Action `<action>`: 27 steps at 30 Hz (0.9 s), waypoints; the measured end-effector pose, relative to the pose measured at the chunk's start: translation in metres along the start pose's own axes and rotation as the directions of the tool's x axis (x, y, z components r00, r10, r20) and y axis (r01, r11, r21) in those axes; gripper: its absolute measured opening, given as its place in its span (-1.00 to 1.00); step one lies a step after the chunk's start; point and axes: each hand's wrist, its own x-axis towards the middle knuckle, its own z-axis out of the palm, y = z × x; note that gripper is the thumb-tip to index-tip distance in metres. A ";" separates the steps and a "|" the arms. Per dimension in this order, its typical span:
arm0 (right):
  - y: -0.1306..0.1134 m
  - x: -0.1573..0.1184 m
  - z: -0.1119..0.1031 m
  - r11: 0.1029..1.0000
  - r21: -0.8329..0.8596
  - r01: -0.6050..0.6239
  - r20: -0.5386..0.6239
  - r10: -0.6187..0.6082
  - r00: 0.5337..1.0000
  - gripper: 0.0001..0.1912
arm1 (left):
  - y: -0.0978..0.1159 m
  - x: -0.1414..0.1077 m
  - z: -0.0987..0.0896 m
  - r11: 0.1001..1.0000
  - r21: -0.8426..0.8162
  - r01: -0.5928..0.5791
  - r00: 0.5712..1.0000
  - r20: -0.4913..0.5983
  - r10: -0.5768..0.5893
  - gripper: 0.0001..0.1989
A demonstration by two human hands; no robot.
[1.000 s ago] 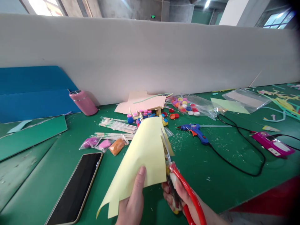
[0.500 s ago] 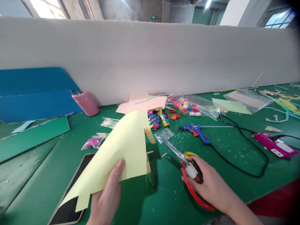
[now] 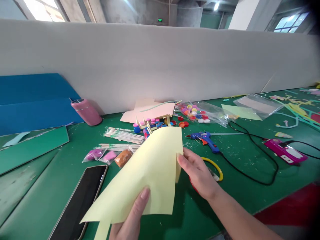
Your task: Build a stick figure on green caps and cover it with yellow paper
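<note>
Right hand (image 3: pixel 201 175) has moved to the yellow paper (image 3: pixel 147 166), fingers pinching its right edge, scissors (image 3: pixel 221 173) half-hidden behind; sheet above table (image 3: pixel 240 196), long axis slanting away rightward, left hand (image 3: pixel 133 216) clamped on near edge.

We see the paper (image 3: pixel 150 166) above the table (image 3: pixel 237 196), between the left hand (image 3: pixel 132 213) at its near edge and the right hand (image 3: pixel 198 173) at its right edge. To its left lies the phone (image 3: pixel 80 200); beyond that we place the packets (image 3: pixel 123 157), then the sticks (image 3: pixel 123 134). The tumbler (image 3: pixel 86 111) sits at back left, before the panel (image 3: pixel 160 63). The scissors (image 3: pixel 217 170) lie partly behind the right hand, the glue gun (image 3: pixel 205 138) beyond them, and the power strip (image 3: pixel 286 151) farther right.
</note>
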 end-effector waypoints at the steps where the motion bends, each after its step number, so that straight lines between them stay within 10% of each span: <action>1: 0.002 0.004 0.005 0.996 0.084 -0.004 -0.018 0.006 1.000 -0.75 | -0.003 -0.001 0.000 1.000 0.021 0.015 1.000 -0.003 -0.015 -0.51; 9: 0.010 0.007 0.008 0.920 0.389 -0.056 -0.008 0.064 0.998 -0.78 | -0.020 0.007 -0.008 1.000 0.028 0.009 0.999 0.043 -0.010 -0.46; 27: 0.015 0.006 0.006 0.933 0.356 -0.059 0.172 -0.004 0.985 -0.84 | -0.018 0.012 -0.014 1.000 0.017 0.016 0.999 -0.052 -0.015 -0.39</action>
